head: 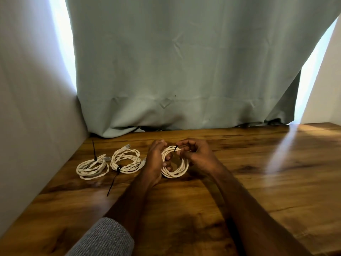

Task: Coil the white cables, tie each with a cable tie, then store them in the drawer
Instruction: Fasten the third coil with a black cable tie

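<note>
A coiled white cable [175,164] is held upright on the brown wooden table [239,182], gripped at its near-left side by the left hand [156,159]. A thin black cable tie [175,149] at the coil's top is pinched by the right hand [195,154]. Left of this coil, two tied white cable coils [127,161] [92,168] are laid flat.

You have a dark-grained wooden worktop [239,182] in front of you. Take the middle coil [126,161] as your mark: it lies flat on the wood, bound by a black tie [113,182] whose tail runs toward you. Just left of it lies the left coil [92,168], its tie [94,150] standing up. Right of it, the right coil [175,163] rests on the worktop
</note>
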Action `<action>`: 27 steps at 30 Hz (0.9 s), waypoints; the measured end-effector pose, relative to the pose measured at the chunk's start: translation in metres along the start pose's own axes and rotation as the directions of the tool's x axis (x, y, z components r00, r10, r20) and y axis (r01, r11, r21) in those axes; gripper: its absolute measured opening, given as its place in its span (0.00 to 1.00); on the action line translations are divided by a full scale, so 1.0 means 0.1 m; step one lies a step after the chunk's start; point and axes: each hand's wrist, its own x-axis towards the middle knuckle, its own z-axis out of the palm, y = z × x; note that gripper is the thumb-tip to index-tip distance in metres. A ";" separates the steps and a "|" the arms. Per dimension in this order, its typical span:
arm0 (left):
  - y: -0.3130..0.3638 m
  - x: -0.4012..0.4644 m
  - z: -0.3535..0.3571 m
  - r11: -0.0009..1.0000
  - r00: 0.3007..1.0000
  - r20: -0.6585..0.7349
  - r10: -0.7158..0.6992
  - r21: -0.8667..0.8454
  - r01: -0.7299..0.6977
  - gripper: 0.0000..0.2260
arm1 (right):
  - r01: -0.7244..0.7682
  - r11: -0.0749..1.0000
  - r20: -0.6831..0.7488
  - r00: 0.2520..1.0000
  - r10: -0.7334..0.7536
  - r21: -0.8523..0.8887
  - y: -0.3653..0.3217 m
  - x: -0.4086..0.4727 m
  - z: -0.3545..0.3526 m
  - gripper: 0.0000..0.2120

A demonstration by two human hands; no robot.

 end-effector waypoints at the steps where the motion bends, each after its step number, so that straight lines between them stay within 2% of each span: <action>1: -0.01 0.01 0.01 1.000 1.000 -0.019 -0.004 0.011 0.004 0.12 | 0.000 1.000 -0.003 1.000 0.000 0.000 0.01 0.00 0.00 0.13; 6: -0.03 0.03 0.02 1.000 0.996 -0.093 0.003 0.030 0.000 0.17 | 0.030 1.000 -0.047 0.998 -0.030 0.002 0.05 -0.01 0.05 0.13; 10: -0.01 0.02 0.00 1.000 0.996 -0.083 0.031 0.003 -0.031 0.20 | 0.022 1.000 -0.080 0.997 -0.020 0.020 0.07 -0.02 0.08 0.12; 15: -0.02 0.12 -0.09 0.985 0.978 -0.157 0.136 0.128 -0.116 0.24 | -0.012 0.999 -0.108 0.994 0.018 0.052 0.07 -0.02 0.07 0.11; 18: -0.02 0.14 -0.13 0.899 0.925 -0.203 0.320 0.374 -0.229 0.19 | -0.023 0.998 -0.142 0.989 0.031 0.058 0.06 -0.01 0.05 0.10; 21: -0.04 0.15 -0.17 0.770 0.876 -0.194 0.441 0.584 -0.258 0.10 | -0.025 0.997 -0.190 0.981 0.038 0.069 0.07 0.00 0.01 0.10; 27: -0.02 0.01 -0.06 0.672 0.829 -0.139 0.542 0.663 -0.328 0.07 | -0.038 0.994 -0.274 0.959 0.067 0.107 0.09 -0.07 -0.09 0.09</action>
